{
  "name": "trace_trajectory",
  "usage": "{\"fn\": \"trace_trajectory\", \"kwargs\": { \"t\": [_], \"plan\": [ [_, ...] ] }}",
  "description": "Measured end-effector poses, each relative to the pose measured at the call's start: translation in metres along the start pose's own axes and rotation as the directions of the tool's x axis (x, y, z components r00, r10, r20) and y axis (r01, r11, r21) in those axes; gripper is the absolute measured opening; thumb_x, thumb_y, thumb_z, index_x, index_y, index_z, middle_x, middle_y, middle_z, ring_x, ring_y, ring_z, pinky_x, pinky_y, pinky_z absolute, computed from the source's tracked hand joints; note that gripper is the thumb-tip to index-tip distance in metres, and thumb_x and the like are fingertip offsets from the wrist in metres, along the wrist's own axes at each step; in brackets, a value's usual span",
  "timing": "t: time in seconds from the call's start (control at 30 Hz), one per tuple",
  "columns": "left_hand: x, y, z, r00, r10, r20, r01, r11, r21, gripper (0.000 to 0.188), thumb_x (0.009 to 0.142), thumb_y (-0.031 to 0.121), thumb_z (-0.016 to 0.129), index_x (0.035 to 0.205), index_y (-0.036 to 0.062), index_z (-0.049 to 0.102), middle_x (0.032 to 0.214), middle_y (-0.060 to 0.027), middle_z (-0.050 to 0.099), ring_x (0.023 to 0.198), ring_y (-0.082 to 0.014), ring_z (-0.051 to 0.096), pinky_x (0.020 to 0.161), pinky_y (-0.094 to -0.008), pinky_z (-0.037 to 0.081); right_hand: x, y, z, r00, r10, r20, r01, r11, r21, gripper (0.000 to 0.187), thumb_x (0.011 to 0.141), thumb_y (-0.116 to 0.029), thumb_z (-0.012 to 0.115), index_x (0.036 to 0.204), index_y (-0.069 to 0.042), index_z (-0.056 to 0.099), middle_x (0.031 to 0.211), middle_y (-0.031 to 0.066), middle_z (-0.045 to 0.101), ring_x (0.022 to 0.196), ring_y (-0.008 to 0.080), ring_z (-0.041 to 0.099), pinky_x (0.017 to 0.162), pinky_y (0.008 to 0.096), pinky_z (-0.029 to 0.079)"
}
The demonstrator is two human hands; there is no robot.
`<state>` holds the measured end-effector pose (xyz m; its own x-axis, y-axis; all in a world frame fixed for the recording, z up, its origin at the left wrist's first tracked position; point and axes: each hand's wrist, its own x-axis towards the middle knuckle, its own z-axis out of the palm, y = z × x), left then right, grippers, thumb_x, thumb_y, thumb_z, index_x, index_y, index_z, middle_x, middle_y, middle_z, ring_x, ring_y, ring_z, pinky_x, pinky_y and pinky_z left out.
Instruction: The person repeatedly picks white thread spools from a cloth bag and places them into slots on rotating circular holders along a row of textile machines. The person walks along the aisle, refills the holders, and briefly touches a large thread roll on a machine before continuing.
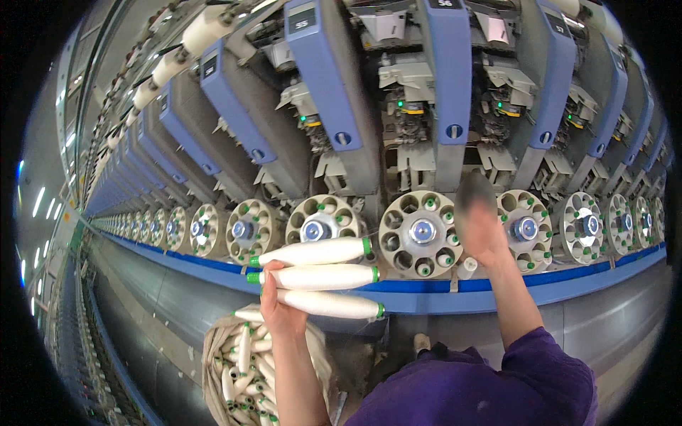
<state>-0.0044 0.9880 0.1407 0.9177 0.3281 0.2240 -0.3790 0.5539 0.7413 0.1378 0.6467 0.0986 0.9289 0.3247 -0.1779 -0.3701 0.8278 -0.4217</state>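
My left hand (280,302) is closed round the green-tipped ends of three white yarn bobbins (323,277). They lie almost level, fanned one above another, and point right toward a round magazine (423,231) with several pockets, some with green-tipped bobbins in them. My right hand (482,231) is raised between this magazine and the one to its right (526,228). Its fingers are smeared by a dark blur, so I cannot make out whether they hold anything. Just below that hand, a white bobbin end (467,268) shows at the magazine's lower edge.
A cloth sack (213,355) full of white bobbins with green tips stands at the lower left, beside my left forearm. A blue rail (440,302) runs below the row of magazines. Blue-fronted winding units (330,78) rise behind them, with small green lights.
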Motion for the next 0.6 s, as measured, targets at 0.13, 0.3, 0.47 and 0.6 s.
{"fn": "trace_trajectory", "kwargs": {
  "t": [0.13, 0.3, 0.47, 0.6],
  "plan": [
    [0.023, -0.033, 0.020, 1.000, 0.000, 0.017, 0.000, 1.000, -0.001, 0.031, 0.096, 0.034, 0.048, 0.113, 0.0086, 0.050, 0.118, -0.0141, 0.053, 0.111, -0.0287, 0.052, 0.096, -0.0444, 0.043, 0.016, 0.011, 0.019, 0.980, 0.118, 0.158, 0.026, 0.715, -0.698, 0.029, 0.091, -0.037, 0.060, 0.108, -0.013, 0.061, 0.070, -0.0060, 0.052, 0.050, 0.0018, 0.038, 0.042, 0.0160, 0.027],
    [0.036, -0.060, 0.025, 0.996, 0.089, -0.001, -0.089, 0.995, 0.042, 0.031, 0.096, 0.035, 0.049, 0.112, 0.0078, 0.051, 0.122, -0.0144, 0.051, 0.114, -0.0292, 0.050, 0.098, -0.0451, 0.041, 0.046, 0.084, 0.005, 0.915, 0.323, 0.243, -0.113, 0.782, -0.613, 0.025, 0.092, -0.024, 0.061, 0.111, -0.008, 0.060, 0.080, -0.0034, 0.056, 0.056, 0.0019, 0.039, 0.047, 0.0161, 0.028],
    [0.045, -0.079, 0.006, 0.991, 0.046, -0.122, -0.046, 0.999, 0.002, 0.031, 0.096, 0.036, 0.049, 0.109, 0.0077, 0.052, 0.120, -0.0133, 0.051, 0.115, -0.0295, 0.049, 0.099, -0.0451, 0.040, 0.062, 0.118, -0.004, 0.959, 0.004, 0.283, 0.177, 0.771, -0.612, 0.022, 0.091, -0.030, 0.063, 0.099, -0.010, 0.060, 0.085, 0.0003, 0.061, 0.057, 0.0029, 0.041, 0.047, 0.0170, 0.031],
    [0.055, -0.075, -0.011, 0.969, -0.028, -0.246, 0.000, 0.994, -0.110, 0.032, 0.097, 0.038, 0.047, 0.107, 0.0085, 0.053, 0.117, -0.0118, 0.054, 0.113, -0.0297, 0.051, 0.099, -0.0462, 0.041, 0.057, 0.072, -0.006, 0.969, 0.246, 0.021, -0.227, 0.920, -0.319, 0.028, 0.091, -0.036, 0.061, 0.078, -0.014, 0.049, 0.068, -0.0025, 0.051, 0.047, 0.0047, 0.038, 0.040, 0.0197, 0.029]
  ]
}}
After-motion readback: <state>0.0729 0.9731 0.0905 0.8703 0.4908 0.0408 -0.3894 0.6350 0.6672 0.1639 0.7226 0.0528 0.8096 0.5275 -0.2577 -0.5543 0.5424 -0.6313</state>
